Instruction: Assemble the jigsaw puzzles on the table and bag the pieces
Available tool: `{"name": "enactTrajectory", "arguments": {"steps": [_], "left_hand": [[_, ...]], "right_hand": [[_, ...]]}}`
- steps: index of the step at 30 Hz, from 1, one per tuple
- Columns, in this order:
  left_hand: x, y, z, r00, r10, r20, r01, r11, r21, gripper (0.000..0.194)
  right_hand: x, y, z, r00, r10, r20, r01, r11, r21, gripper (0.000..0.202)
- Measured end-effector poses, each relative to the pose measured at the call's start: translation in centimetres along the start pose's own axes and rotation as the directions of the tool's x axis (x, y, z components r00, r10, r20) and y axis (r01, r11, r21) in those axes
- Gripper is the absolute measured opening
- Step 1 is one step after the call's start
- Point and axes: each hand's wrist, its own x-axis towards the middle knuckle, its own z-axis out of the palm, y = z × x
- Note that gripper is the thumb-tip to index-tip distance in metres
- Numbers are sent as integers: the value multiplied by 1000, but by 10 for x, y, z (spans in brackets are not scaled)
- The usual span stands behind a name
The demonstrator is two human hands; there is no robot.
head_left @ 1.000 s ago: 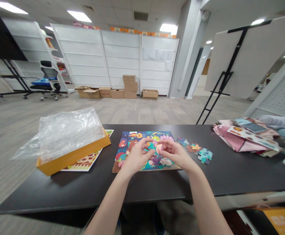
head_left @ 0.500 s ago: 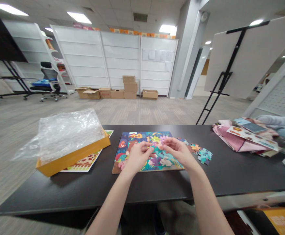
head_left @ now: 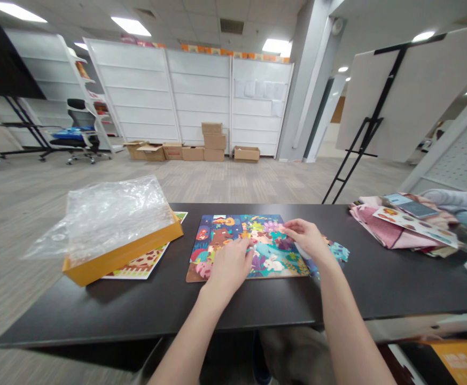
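Jigsaw puzzle [head_left: 267, 251] flat on black table [head_left: 157, 313]. Left hand [head_left: 230, 262] over puzzle's middle, fingers loosely bent; can't tell if gripping a piece. Right hand [head_left: 308, 239] at puzzle's right edge, thumb and fingers drawn together; can't tell if a piece is pinched. Loose pieces [head_left: 340, 251] right of puzzle, partly hidden. Yellow box [head_left: 125, 254] left of puzzle, clear plastic [head_left: 115, 214] over it.

- Left hand [head_left: 232, 262]: bare; slim fingers, narrow wrist.
- Right hand [head_left: 308, 239]: bare, similar build.
- Forearms [head_left: 198, 331]: uncovered to lower frame edge, broadening toward elbows.
- Grey-brown cloth [head_left: 297, 353] at lap: loose, blurred; garment type unclear.
- Dark bluish footwear [head_left: 261, 362], probable; dim.
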Motion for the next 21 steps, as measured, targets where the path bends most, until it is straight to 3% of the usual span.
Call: {"name": "enactTrajectory", "arguments": {"steps": [3, 7, 21], "left_hand": [[-1, -1, 2, 999, 40, 28, -42, 998, 46, 19], [-1, -2, 5, 996, 81, 39, -83, 994, 71, 19], [-1, 0, 5, 993, 93, 72, -101, 987, 128, 20]], "right_hand": [[1, 6, 8, 998, -8, 63, 16, 992, -128, 19], [2, 9, 16, 998, -33, 53, 48, 950, -308, 5], [-8, 0, 22, 983, -128, 129, 180, 778, -602, 14]]}}
